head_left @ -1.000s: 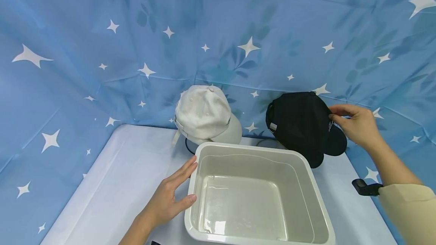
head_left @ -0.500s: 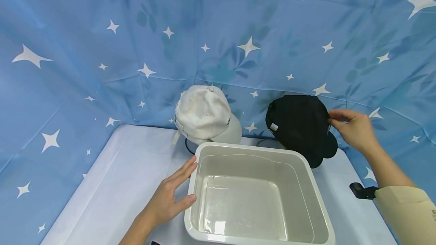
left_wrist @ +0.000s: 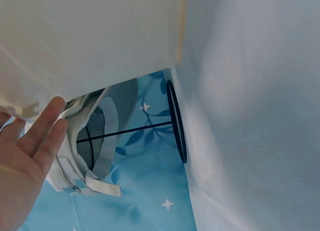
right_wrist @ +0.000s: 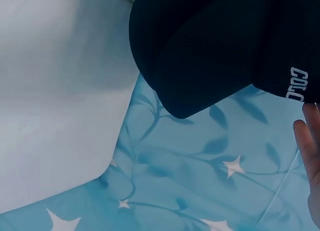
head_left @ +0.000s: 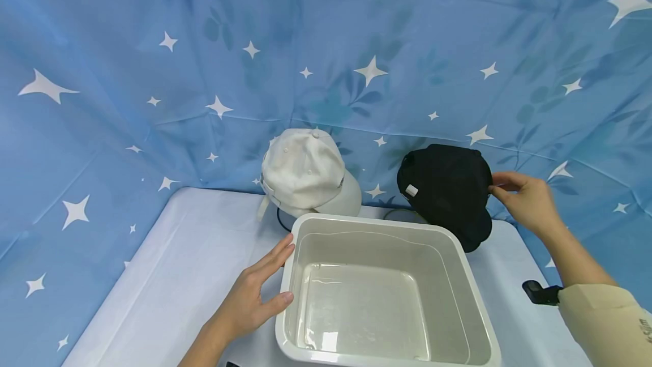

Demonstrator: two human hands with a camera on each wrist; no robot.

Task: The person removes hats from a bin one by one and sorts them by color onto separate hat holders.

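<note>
My right hand (head_left: 532, 200) pinches the front of a black baseball cap (head_left: 443, 191) between thumb and fingers, at the back right of the table. In the right wrist view the fingertips (right_wrist: 307, 131) meet the cap's edge below pale lettering (right_wrist: 298, 83), and its brim (right_wrist: 200, 91) points down over the table's corner. With fingers straight and spread, my left hand (head_left: 249, 296) rests against the left rim of a cream plastic tub (head_left: 367, 242). Nothing lies in the tub. Behind it a white baseball cap (head_left: 305, 169) hangs on a black wire stand (left_wrist: 172, 123).
A white cloth-covered table (head_left: 178, 276) carries everything. A blue curtain (head_left: 285, 44) with white stars rises close behind it and along both sides. A thin ring base (head_left: 389, 212) shows behind the tub, under the black cap.
The right hand has moved slightly down and left. The black cap has turned with it, so its brim has swung left and out of sight behind the crown. Left hand and tub stay put.
</note>
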